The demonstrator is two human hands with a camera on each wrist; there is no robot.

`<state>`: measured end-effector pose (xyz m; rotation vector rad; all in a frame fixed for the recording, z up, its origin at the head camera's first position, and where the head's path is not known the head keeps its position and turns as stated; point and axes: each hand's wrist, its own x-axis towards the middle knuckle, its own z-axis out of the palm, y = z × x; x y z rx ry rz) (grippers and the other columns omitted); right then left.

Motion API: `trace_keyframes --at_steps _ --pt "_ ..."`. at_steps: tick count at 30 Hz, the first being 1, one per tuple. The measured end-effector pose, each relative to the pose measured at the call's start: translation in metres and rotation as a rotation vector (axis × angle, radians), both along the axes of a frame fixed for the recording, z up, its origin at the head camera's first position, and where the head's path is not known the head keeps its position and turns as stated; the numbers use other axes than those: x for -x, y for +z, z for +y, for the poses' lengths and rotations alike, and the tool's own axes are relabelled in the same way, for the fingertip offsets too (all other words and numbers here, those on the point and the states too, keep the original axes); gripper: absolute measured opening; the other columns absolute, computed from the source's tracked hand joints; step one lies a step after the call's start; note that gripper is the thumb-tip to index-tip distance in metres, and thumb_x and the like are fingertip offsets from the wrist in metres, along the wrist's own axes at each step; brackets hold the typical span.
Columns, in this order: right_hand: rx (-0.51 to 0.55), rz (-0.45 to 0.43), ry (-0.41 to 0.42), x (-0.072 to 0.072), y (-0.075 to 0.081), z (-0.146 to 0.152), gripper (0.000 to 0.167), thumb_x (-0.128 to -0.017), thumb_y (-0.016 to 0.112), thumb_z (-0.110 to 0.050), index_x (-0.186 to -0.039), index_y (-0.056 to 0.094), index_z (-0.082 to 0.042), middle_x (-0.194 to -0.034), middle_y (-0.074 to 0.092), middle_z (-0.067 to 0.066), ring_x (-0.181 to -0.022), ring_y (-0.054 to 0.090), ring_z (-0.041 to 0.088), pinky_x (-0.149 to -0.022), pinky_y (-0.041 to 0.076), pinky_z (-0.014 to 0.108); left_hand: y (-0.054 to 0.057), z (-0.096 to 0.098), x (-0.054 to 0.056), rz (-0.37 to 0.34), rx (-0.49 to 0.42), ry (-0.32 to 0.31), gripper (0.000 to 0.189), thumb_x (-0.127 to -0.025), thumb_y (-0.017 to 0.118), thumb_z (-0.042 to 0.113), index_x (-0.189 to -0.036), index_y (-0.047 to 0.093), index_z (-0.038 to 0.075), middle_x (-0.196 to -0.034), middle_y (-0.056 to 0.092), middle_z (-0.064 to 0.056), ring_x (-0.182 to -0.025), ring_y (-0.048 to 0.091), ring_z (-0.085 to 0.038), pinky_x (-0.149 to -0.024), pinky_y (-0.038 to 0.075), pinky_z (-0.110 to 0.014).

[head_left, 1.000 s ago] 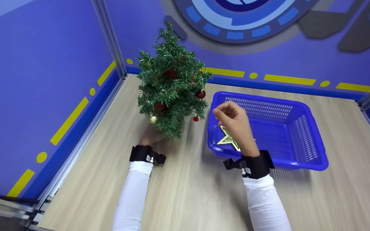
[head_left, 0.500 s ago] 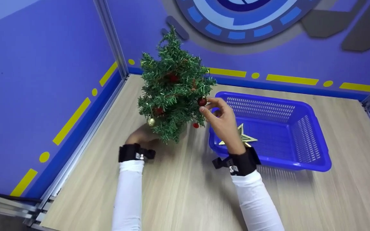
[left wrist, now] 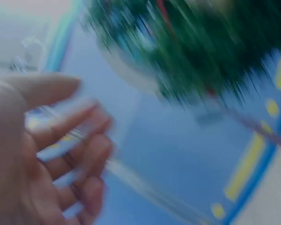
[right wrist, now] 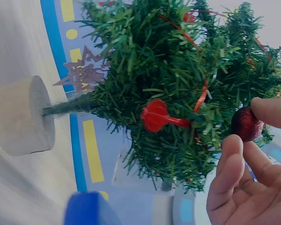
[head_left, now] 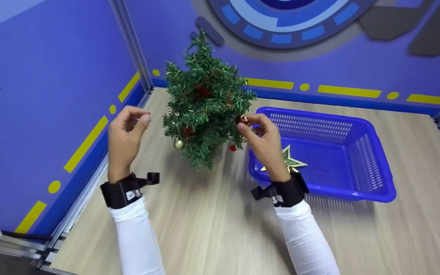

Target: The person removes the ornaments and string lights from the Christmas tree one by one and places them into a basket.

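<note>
A small artificial Christmas tree stands upright on a round wooden base. My right hand pinches a dark red glittery bauble between thumb and fingers at the tree's right side. My left hand is in the air left of the tree, apart from it. Its fingers are loosely bent, with nothing seen between them; the left wrist view is blurred. A gold bauble hangs low on the left branches. A red ornament and red ribbon show among the branches.
A blue plastic basket stands right of the tree, with a gold star inside, partly behind the right wrist. Patterned blue wall panels border the wooden table at the back and sides.
My right hand has moved left from above the basket to the bauble and now pinches it. My left hand has come out from under the tree and risen to the left.
</note>
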<state>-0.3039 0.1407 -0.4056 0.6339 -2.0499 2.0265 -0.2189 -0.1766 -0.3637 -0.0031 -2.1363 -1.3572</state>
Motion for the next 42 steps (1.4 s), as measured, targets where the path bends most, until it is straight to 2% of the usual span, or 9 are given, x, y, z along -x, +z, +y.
trace_keyframes --at_steps 2,5,8,12,19,26,35,36,42 --pt "0.039 -0.006 -0.007 -0.002 0.003 0.003 0.025 -0.093 0.075 -0.014 -0.115 0.069 -0.005 -0.101 0.069 0.004 -0.070 0.062 0.021 -0.055 0.050 0.026 0.008 0.020 -0.002 0.131 0.017 -0.082 0.014 -0.093 0.072 0.015 -0.102 0.073 0.004 -0.092 0.072 -0.003 -0.078 0.063 -0.014 -0.074 0.049 -0.025" --pt "0.094 -0.011 -0.024 -0.004 0.007 0.008 0.026 -0.092 0.076 -0.013 -0.116 0.068 -0.005 -0.100 0.070 0.004 -0.064 0.066 0.020 -0.049 0.051 0.029 0.013 0.048 0.000 0.216 0.111 -0.159 0.016 -0.087 0.079 0.014 -0.102 0.074 0.009 -0.089 0.072 0.001 -0.075 0.062 -0.013 -0.073 0.050 -0.025" --pt "0.134 -0.014 -0.040 -0.004 0.009 0.012 0.028 -0.092 0.076 -0.012 -0.117 0.068 -0.004 -0.098 0.071 0.006 -0.063 0.066 0.016 -0.048 0.051 0.028 0.012 0.067 0.004 0.267 0.188 -0.164 0.024 -0.086 0.082 0.017 -0.108 0.074 0.014 -0.091 0.071 -0.001 -0.076 0.062 -0.015 -0.074 0.049 -0.029" --pt "0.135 -0.029 -0.055 -0.005 0.010 0.017 0.029 -0.092 0.077 -0.016 -0.117 0.069 -0.006 -0.098 0.070 0.006 -0.067 0.067 0.026 -0.050 0.052 0.029 0.008 0.077 0.008 0.318 0.199 -0.114 0.020 -0.090 0.079 0.021 -0.109 0.075 0.017 -0.091 0.070 -0.001 -0.069 0.058 -0.012 -0.067 0.046 -0.031" --pt "0.124 -0.022 -0.059 -0.004 0.008 0.022 0.030 -0.093 0.076 -0.020 -0.120 0.069 -0.007 -0.100 0.069 0.006 -0.072 0.065 0.035 -0.051 0.051 0.028 0.005 0.075 0.008 0.313 0.205 -0.090 0.015 -0.092 0.077 0.027 -0.105 0.077 0.021 -0.092 0.069 0.003 -0.062 0.053 -0.008 -0.060 0.040 -0.026" --pt "0.196 -0.009 -0.077 -0.004 0.011 0.024 0.028 -0.094 0.075 -0.018 -0.118 0.069 -0.005 -0.100 0.069 0.007 -0.065 0.064 0.022 -0.051 0.050 0.025 0.007 0.077 0.006 0.316 0.215 -0.105 0.015 -0.092 0.076 0.026 -0.105 0.077 0.019 -0.091 0.069 0.001 -0.063 0.055 -0.009 -0.062 0.045 -0.026" --pt "0.273 -0.018 -0.095 -0.002 0.012 0.029 0.026 -0.095 0.073 -0.018 -0.118 0.068 -0.005 -0.102 0.068 0.010 -0.062 0.062 0.017 -0.052 0.049 0.024 0.007 0.076 0.008 0.337 0.226 -0.074 0.016 -0.092 0.076 0.023 -0.107 0.077 0.017 -0.096 0.071 0.000 -0.062 0.053 -0.010 -0.061 0.044 -0.030" --pt "0.278 -0.016 -0.099 -0.002 0.012 0.030 0.026 -0.095 0.073 -0.018 -0.117 0.068 -0.005 -0.102 0.068 0.010 -0.062 0.062 0.016 -0.052 0.049 0.024 0.007 0.075 0.008 0.335 0.227 -0.066 0.016 -0.093 0.076 0.023 -0.108 0.077 0.017 -0.097 0.071 0.000 -0.063 0.053 -0.011 -0.062 0.043 -0.029" --pt "0.273 -0.033 0.026 0.029 0.012 0.052 0.025 -0.093 0.075 -0.014 -0.116 0.068 -0.005 -0.099 0.069 0.008 -0.061 0.062 0.015 -0.051 0.049 0.023 0.003 0.101 0.003 0.318 0.242 0.130 0.018 -0.097 0.071 0.023 -0.113 0.075 0.016 -0.101 0.070 -0.004 -0.068 0.049 -0.013 -0.067 0.038 -0.028"
